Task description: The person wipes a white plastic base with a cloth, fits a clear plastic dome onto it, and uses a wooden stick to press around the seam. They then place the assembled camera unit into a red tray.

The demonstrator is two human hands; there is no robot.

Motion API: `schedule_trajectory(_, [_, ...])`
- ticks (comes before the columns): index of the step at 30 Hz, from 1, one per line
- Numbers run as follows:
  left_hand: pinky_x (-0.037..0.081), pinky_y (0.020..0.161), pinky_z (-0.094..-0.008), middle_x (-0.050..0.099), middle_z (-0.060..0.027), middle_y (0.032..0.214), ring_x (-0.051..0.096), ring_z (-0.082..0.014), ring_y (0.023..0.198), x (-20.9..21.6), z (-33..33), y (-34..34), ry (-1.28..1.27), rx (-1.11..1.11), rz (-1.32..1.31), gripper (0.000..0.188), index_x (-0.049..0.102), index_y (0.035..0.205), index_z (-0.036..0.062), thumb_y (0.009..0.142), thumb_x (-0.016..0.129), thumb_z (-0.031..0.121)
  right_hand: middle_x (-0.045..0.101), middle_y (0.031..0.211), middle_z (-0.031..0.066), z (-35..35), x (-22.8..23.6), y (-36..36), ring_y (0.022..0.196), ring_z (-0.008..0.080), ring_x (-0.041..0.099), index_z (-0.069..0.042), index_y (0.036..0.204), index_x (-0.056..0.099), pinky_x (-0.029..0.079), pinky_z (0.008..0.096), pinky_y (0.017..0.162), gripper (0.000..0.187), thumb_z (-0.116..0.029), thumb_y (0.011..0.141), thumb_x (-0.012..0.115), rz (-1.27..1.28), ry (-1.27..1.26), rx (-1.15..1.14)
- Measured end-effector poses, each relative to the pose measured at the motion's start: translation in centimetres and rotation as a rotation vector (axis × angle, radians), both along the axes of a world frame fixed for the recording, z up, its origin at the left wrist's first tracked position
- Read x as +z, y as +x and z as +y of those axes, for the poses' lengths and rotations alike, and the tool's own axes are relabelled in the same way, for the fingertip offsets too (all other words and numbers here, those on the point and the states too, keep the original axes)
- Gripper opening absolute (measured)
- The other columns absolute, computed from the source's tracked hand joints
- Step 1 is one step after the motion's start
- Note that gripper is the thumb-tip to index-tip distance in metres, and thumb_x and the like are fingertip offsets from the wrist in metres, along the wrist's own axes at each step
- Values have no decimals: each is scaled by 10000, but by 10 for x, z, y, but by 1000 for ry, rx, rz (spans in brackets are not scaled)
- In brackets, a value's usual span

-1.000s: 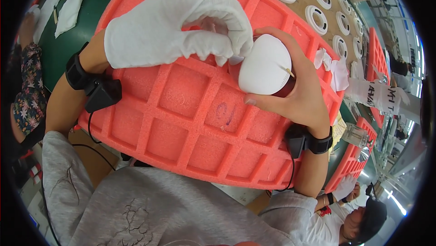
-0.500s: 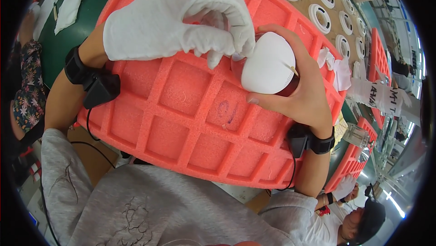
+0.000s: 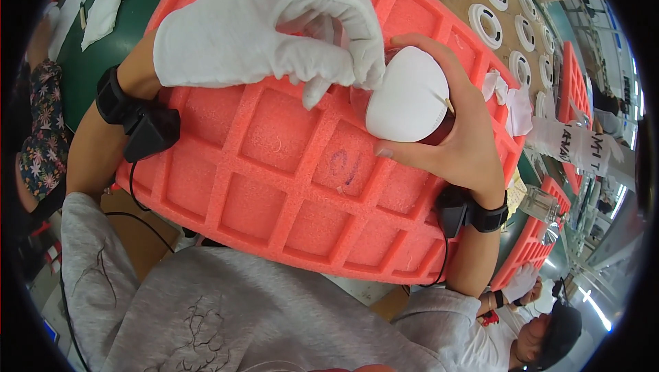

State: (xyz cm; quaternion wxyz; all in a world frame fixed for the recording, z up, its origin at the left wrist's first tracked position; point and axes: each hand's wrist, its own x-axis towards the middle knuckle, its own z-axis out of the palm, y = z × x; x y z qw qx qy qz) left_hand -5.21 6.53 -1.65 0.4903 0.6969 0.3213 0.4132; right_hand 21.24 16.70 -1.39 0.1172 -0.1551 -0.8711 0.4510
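A smooth white, rounded piece [image 3: 406, 94] with a reddish, see-through part along its side is held above the foam tray. My bare right hand [image 3: 461, 135] wraps it from the right, thumb below and fingers behind. A short tan stick tip [image 3: 449, 106] shows at the piece's right edge. My left hand [image 3: 274, 36], in a white cloth glove, has its fingertips pinched together at the piece's left edge. What sits between those fingertips is hidden. Below both hands lies the red foam tray [image 3: 281, 166] with square pockets, one bearing a pen mark.
White rings [image 3: 486, 25] lie in rows on a brown board at the upper right. Crumpled tissue [image 3: 516, 108] rests on the tray's right side. A white cloth [image 3: 105, 14] is on the green table at left. Another person [image 3: 542, 331] works at lower right.
My left hand has shifted very slightly up and left, and one gloved finger has moved a little leftward. The white piece and my right hand stay nearly in place.
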Motion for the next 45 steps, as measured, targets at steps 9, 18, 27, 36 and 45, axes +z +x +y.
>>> schedule_trajectory(9, [347,1203,-553,667,-67,870,686,-166,782,5,-4,-1,-24,-17,18,99,637,891,80,977,649,127,606,1370,96,0,0,0,1247,234,597,-68,1453,483,467,390,1072,973,-229,611,943,-4,-15,-1])
schedule_trajectory(18, [478,1088,-440,643,-95,992,674,-170,835,7,3,-1,99,-17,65,78,613,922,67,991,614,104,607,1349,93,-2,1,3,1237,227,596,-68,1461,473,463,382,1070,974,-218,624,948,-34,-40,-41])
schedule_trajectory(27, [556,904,-308,614,-103,1048,679,-158,882,13,-3,3,47,53,9,78,583,954,62,1025,557,83,603,1336,96,-2,3,1,1233,225,587,-73,1461,473,452,384,1080,963,-196,631,946,-33,-90,-37])
schedule_trajectory(36, [580,764,-252,624,-96,1015,701,-144,798,11,-4,1,-20,36,-8,89,588,960,50,1029,578,104,601,1339,93,-2,2,0,1230,227,588,-74,1456,479,455,389,1079,955,-185,628,943,-21,-70,-11])
schedule_trajectory(45, [582,661,-218,618,-89,1003,732,-165,887,8,-3,-1,-49,8,-31,87,593,955,49,1016,611,109,599,1351,93,-4,4,0,1244,221,582,-74,1455,481,453,390,1087,958,-179,621,940,-48,-76,-29])
